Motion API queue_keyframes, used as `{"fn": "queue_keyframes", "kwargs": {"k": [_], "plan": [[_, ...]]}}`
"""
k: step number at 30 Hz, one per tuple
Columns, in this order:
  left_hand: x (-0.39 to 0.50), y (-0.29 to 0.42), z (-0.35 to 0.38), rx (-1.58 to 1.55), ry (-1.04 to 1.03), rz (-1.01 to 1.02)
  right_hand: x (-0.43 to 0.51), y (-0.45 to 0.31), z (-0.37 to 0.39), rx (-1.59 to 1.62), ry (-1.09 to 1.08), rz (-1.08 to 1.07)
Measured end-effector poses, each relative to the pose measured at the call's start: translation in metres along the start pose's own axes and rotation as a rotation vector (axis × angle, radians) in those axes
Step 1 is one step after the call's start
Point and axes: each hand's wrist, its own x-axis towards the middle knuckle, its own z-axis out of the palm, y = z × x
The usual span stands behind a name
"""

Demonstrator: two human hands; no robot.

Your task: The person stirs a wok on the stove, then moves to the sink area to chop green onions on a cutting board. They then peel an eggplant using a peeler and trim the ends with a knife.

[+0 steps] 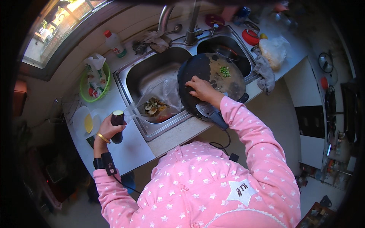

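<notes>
My left hand (109,127) grips a dark purple eggplant (117,138) upright, its pale green cut end facing up. My right hand (204,89) is over the dark, wet-looking half of a round cutting board (196,67), its fingers bent and apart, with nothing visible in them. Chopped green scallion (225,71) lies in a small heap on the board's lighter half. By the near edge, below my right wrist, rests a knife with a broad blade (206,108) and a dark handle (219,120). My forearm hides part of the board.
The board bridges a double steel sink (129,74). Food scraps (154,107) sit in a clear plastic bag (171,92) in the left basin. A pan (226,53) is in the right one. Around stand a green basket (106,87), a bottle (115,44), a faucet (190,36) and a grey cloth (264,69).
</notes>
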Motion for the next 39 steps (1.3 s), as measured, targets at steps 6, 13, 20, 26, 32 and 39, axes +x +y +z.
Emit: {"fn": "queue_keyframes", "kwargs": {"k": [6, 13, 20, 26, 32, 39], "plan": [[-0.012, -0.002, 0.008, -0.051, 0.035, 0.008, -0.001, -0.007, 0.019, -0.141, 0.0, 0.098], [-0.004, -0.004, 0.006, -0.098, -0.005, 0.078, 0.001, -0.066, 0.014, 0.654, -0.002, 0.371], [0.006, 0.012, 0.022, -0.113, -0.026, 0.076, 0.043, -0.11, 0.052, 0.072, 0.156, -0.38], [0.024, 0.023, 0.018, -0.071, 0.003, 0.157, -0.001, -0.034, -0.026, -0.007, 0.236, 0.075], [0.018, 0.018, 0.028, -0.114, -0.046, 0.109, -0.023, 0.012, -0.045, -0.356, -0.236, 0.352], [-0.001, 0.003, 0.017, -0.056, -0.003, 0.029, 0.005, -0.025, -0.023, 0.014, -0.147, 0.305]]}}
